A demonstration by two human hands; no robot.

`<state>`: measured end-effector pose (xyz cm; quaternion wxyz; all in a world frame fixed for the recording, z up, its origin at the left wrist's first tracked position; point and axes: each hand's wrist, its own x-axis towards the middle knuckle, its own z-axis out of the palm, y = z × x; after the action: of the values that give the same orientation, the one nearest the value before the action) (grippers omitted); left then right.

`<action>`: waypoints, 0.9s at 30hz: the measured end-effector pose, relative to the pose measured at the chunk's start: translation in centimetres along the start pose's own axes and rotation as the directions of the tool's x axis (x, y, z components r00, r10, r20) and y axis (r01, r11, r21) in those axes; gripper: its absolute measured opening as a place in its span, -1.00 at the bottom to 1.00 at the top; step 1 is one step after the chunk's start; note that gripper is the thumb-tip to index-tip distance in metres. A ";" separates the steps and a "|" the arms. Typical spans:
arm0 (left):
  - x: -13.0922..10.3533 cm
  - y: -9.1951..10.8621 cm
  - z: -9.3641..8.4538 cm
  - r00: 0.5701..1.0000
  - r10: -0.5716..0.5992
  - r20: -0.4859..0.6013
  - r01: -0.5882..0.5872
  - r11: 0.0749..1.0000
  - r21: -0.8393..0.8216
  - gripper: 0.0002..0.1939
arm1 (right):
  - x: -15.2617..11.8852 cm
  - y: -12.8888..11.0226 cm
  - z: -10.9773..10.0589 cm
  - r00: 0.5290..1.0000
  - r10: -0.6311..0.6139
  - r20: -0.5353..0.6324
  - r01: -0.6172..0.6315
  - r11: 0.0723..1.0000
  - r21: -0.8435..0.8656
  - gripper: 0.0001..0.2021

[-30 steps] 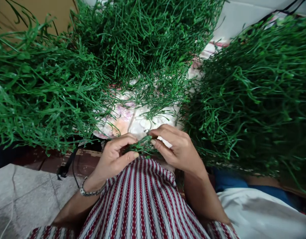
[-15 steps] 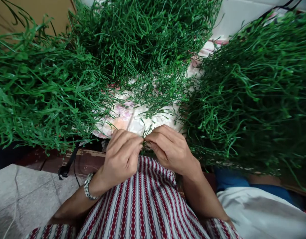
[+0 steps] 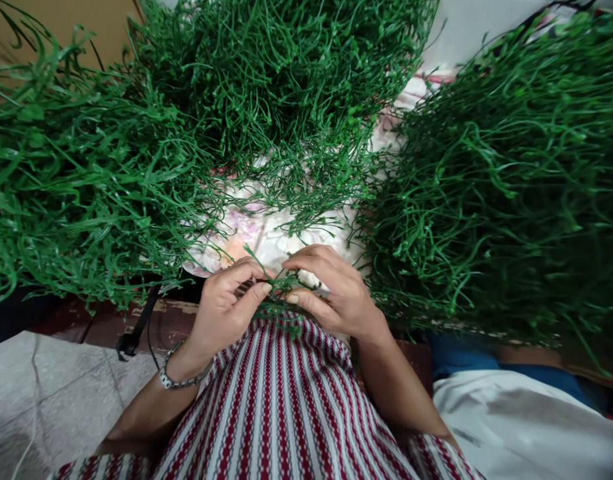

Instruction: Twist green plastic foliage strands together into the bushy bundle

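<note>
Floral cloth (image 3: 246,230), grey floor tile (image 3: 41,393), black cable (image 3: 136,330), white fabric (image 3: 526,427)

A small tangle of green sprigs (image 3: 278,288) sits pinched over the lap.

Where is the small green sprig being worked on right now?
In the head view, low centre: the green sprig is pinched between the left hand and right hand, above the striped cloth.

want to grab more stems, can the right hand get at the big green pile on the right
Probably yes: the right hand sits beside the green pile on the right with nothing between them, though it pinches a small sprig.
</note>
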<state>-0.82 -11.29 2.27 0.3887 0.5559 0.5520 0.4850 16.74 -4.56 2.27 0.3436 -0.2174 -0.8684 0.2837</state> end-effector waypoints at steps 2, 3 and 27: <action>-0.2 -0.3 0.3 0.993 0.003 -0.116 -0.006 1.000 -0.027 -0.88 | -0.3 0.0 0.0 0.998 0.050 -0.024 -0.049 0.998 0.046 -0.65; -0.3 -0.4 0.4 0.982 0.019 -0.190 -0.026 0.999 -0.034 -0.83 | -0.4 -0.1 0.0 0.996 0.078 -0.045 -0.075 0.996 0.055 -0.64; 0.4 0.2 0.6 0.998 0.058 0.002 -0.057 0.962 0.265 -0.89 | -0.3 0.1 1.8 0.970 -0.207 -0.126 0.148 0.918 -0.367 -0.87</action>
<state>-0.22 -10.85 2.36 0.2951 0.6174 0.5966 0.4193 15.67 -5.22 0.97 0.3925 -0.2182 -0.8906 0.0715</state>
